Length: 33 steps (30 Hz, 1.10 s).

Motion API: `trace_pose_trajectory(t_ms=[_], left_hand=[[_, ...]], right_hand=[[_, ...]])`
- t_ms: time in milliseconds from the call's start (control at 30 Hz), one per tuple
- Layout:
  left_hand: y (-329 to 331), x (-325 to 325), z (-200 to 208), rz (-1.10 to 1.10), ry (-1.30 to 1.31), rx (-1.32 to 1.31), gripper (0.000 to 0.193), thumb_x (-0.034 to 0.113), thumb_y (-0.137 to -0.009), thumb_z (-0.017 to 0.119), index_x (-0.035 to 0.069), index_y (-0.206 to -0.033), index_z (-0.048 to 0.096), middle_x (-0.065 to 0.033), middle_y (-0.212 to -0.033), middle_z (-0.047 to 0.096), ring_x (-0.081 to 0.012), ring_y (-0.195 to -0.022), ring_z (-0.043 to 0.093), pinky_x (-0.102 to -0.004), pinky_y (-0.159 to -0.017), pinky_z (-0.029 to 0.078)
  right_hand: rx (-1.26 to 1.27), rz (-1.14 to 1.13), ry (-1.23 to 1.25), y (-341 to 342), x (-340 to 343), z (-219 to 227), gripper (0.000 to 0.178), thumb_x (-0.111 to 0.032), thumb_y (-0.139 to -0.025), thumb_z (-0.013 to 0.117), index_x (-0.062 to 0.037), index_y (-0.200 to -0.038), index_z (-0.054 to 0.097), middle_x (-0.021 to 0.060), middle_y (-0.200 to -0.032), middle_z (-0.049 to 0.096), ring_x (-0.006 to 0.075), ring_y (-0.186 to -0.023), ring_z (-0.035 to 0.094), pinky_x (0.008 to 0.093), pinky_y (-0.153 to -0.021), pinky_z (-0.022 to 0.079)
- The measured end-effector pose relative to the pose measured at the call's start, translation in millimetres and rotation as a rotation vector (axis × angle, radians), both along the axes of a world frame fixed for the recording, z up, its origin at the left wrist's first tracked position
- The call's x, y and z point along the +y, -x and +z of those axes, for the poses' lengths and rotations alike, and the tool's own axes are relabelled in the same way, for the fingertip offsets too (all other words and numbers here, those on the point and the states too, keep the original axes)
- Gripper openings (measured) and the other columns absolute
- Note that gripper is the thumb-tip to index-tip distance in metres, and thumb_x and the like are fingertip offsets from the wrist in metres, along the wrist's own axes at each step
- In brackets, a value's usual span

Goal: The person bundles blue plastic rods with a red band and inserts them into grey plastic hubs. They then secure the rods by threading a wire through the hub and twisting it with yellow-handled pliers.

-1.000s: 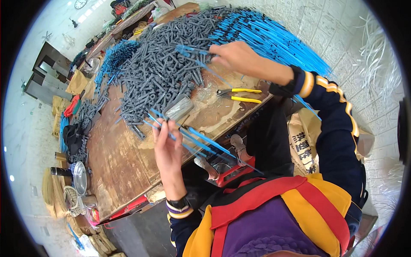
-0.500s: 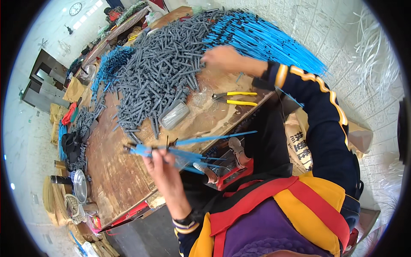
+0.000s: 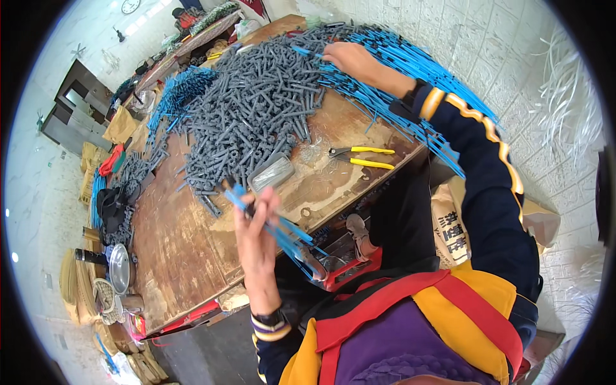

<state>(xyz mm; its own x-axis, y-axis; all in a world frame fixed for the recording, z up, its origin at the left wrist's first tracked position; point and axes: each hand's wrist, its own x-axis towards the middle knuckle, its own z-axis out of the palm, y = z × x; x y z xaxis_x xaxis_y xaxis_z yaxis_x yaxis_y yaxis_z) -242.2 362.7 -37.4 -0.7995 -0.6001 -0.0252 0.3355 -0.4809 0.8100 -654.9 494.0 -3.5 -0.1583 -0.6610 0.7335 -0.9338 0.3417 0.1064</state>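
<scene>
My left hand (image 3: pixel 258 224) is closed round a small bunch of thin blue rods with dark ends (image 3: pixel 287 242), held slanting over the table's near edge. My right hand (image 3: pixel 351 61) reaches to the far side, its fingers pinching a blue rod (image 3: pixel 307 51) whose end sticks out to the left. Below and beside that hand lies a big heap of blue rods with black pieces (image 3: pixel 423 70). Left of it spreads a large pile of grey ribbed plastic tubes (image 3: pixel 250 109). A clear tub of thin pale pins (image 3: pixel 272 173) stands between the pile and my left hand.
Yellow-handled pliers (image 3: pixel 369 157) lie by the near edge of the wooden table (image 3: pixel 186 256). Another heap of blue rods (image 3: pixel 183 90) sits at the far left. A round metal lid or dish (image 3: pixel 119 269) stands past the left edge. A paper sack (image 3: pixel 449 224) is beside my legs.
My right hand has moved away and slightly right, and a blue rod now shows at its fingers. My left hand has shifted a little right, turning its bunch more steeply downward.
</scene>
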Motion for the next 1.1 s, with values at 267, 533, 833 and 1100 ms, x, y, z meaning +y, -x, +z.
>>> trace_pose_trajectory(t_ms=[267, 533, 833, 1100], left_hand=[[50.0, 8.0, -16.2, 0.075, 0.075, 0.21, 0.022, 0.007, -0.095, 0.059, 0.012, -0.116, 0.055, -0.0085, -0.1, 0.064, -0.0196, -0.089, 0.062, -0.0372, -0.093, 0.05], [-33.3, 18.1, 15.6, 0.036, -0.14, 0.26, 0.026, 0.004, -0.096, 0.051, 0.013, -0.12, 0.051, 0.0018, -0.073, 0.047, -0.009, -0.061, 0.043, -0.0235, -0.058, 0.036], [-38.7, 21.4, 20.6, -0.022, -0.109, 0.201, 0.02, 0.011, -0.1, 0.05, 0.01, -0.119, 0.052, 0.0025, -0.069, 0.046, -0.0075, -0.051, 0.037, -0.0222, -0.05, 0.031], [50.5, 20.9, 11.0, 0.194, -0.13, 0.109, 0.02, 0.019, -0.101, 0.051, 0.008, -0.119, 0.051, -0.0018, -0.09, 0.061, -0.0104, -0.072, 0.054, -0.0253, -0.063, 0.042]], right_hand=[[-0.27, 0.555, -0.175, -213.0, 13.5, 37.5, 0.015, -0.015, -0.09, 0.061, -0.0044, -0.1, 0.065, 0.0108, -0.099, 0.065, 0.0292, -0.083, 0.065, 0.0384, -0.072, 0.053], [-0.129, -0.218, -0.317, -30.2, -0.9, -45.6, 0.015, -0.014, -0.079, 0.057, -0.0045, -0.089, 0.064, 0.0123, -0.085, 0.062, 0.0305, -0.081, 0.065, 0.0433, -0.065, 0.054], [0.029, -0.29, -0.028, 32.1, -4.0, -47.2, 0.012, -0.017, -0.08, 0.057, -0.0069, -0.086, 0.059, 0.0104, -0.077, 0.059, 0.0296, -0.074, 0.064, 0.044, -0.056, 0.052], [0.188, 0.399, -0.066, -209.8, -29.8, 11.9, 0.015, -0.021, -0.083, 0.06, -0.0088, -0.088, 0.052, 0.0067, -0.072, 0.057, 0.0255, -0.065, 0.064, 0.038, -0.053, 0.051]])
